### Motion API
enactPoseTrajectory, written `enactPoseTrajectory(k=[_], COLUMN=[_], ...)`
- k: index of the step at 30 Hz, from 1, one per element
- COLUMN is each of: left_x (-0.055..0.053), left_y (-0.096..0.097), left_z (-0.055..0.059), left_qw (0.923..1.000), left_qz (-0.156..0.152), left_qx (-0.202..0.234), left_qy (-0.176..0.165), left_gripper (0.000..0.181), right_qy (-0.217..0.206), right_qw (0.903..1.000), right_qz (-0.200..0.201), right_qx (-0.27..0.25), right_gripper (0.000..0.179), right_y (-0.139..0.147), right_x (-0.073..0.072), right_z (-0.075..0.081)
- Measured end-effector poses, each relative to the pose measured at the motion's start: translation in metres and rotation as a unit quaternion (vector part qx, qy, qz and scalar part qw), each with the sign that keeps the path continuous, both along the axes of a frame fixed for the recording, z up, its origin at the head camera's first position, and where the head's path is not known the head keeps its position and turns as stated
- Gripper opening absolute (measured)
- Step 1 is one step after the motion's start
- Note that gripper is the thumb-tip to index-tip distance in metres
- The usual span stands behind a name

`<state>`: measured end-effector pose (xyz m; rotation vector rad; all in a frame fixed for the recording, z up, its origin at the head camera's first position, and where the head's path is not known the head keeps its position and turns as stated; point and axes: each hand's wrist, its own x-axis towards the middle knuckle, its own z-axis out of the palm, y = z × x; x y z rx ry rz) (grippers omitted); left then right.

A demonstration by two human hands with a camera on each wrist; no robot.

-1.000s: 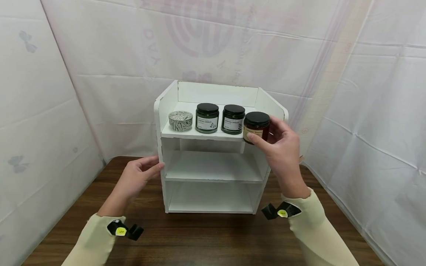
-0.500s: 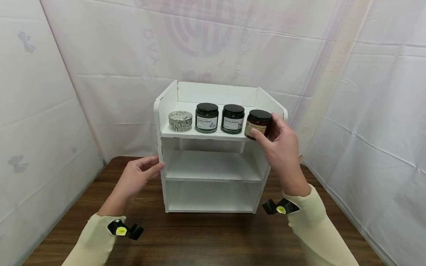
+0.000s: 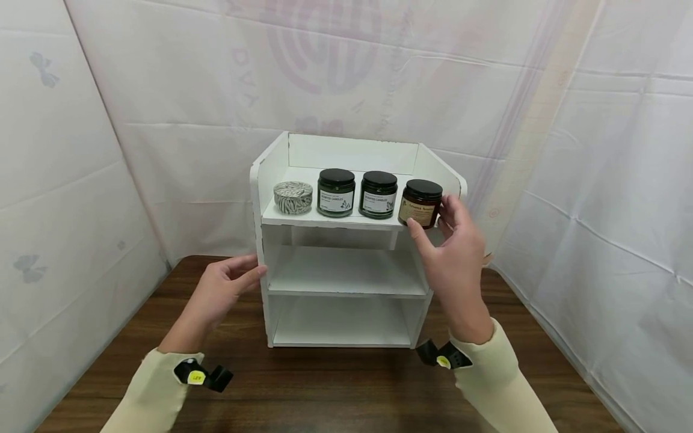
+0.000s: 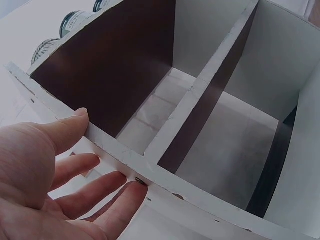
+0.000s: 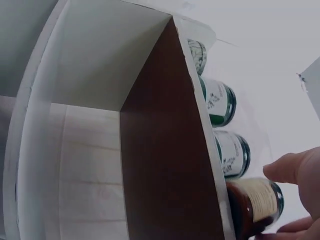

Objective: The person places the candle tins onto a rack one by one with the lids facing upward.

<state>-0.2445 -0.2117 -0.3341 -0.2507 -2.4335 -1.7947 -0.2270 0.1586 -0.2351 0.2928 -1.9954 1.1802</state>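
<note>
A brown candle jar (image 3: 420, 204) with a black lid and tan label stands at the right end of the white shelf's (image 3: 348, 294) top board. My right hand (image 3: 452, 258) is around it, fingertips at its right side and thumb lifted off its front; in the right wrist view the thumb (image 5: 282, 169) is apart from the glass. My left hand (image 3: 219, 288) holds the shelf's left side panel, thumb (image 4: 72, 131) at the front edge and fingers against the outer face. Left of the brown jar stand two green candle jars (image 3: 378, 195) and a patterned round tin (image 3: 293, 197).
The shelf stands on a dark wooden table (image 3: 325, 391), with two lower tiers below the top board. Pale printed cloth (image 3: 189, 72) hangs behind and on both sides. The raised right side panel (image 3: 441, 168) of the shelf rises close beside the brown jar.
The brown candle jar has moved slightly right and back onto the top board. My right thumb has come off its label and the hand has drawn down a little. The left hand stays put.
</note>
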Motion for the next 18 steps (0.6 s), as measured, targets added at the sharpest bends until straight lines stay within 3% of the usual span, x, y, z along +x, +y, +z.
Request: enactPoseTrajectory(k=[3,7,18], left_x=[0.0,0.001,0.002], left_y=[0.0,0.0,0.0], left_z=[0.0,0.001,0.0], left_qw=[1.0,1.0,1.0], left_qz=[0.0,0.001,-0.002], left_qx=[0.002,0.001,0.0], left_qy=[0.001,0.002,0.002], left_gripper=[0.067,0.067,0.066], right_qy=[0.028,0.033,0.03], right_qw=[0.9991,0.9975,0.991], right_qz=[-0.032,-0.062,-0.123], right_qx=[0.005,0.008,0.044], right_gripper=[0.071,0.081,0.078], right_y=[-0.007,-0.016,-0.029], right_x=[-0.001,-0.006,-0.017], right_z=[-0.003,-0.006,-0.005])
